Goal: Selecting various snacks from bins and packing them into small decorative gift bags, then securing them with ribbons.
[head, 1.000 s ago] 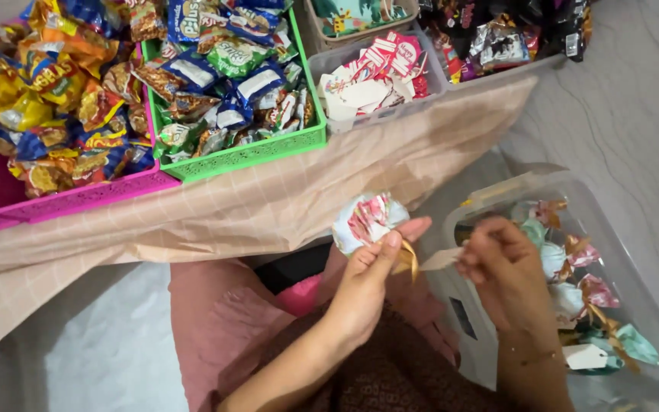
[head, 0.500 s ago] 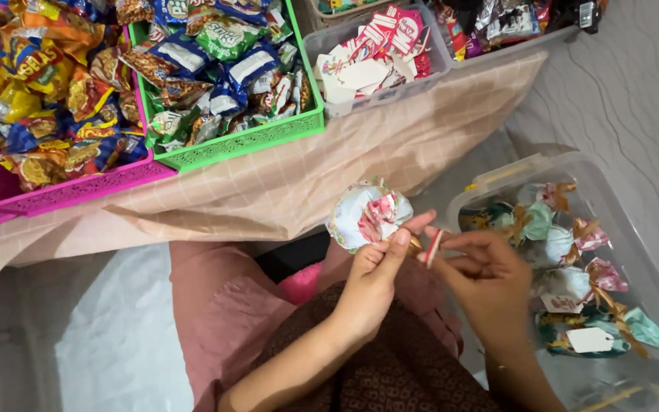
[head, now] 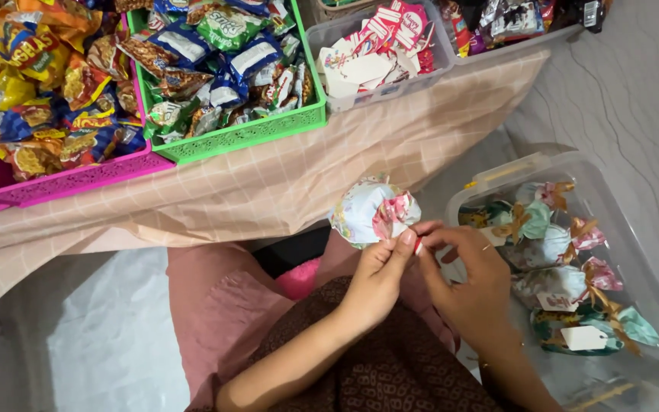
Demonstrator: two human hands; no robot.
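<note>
Paper-wrapped bundle (head: 373,211) held by left hand (head: 379,276), right hand (head: 463,275) touching.

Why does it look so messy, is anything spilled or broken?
Nothing is spilled or broken. The snack packets sit heaped inside the pink basket and green basket, and wrapped bundles lie in the clear bin. The left hand and right hand pinch a paper-wrapped bundle at its gathered neck.
</note>
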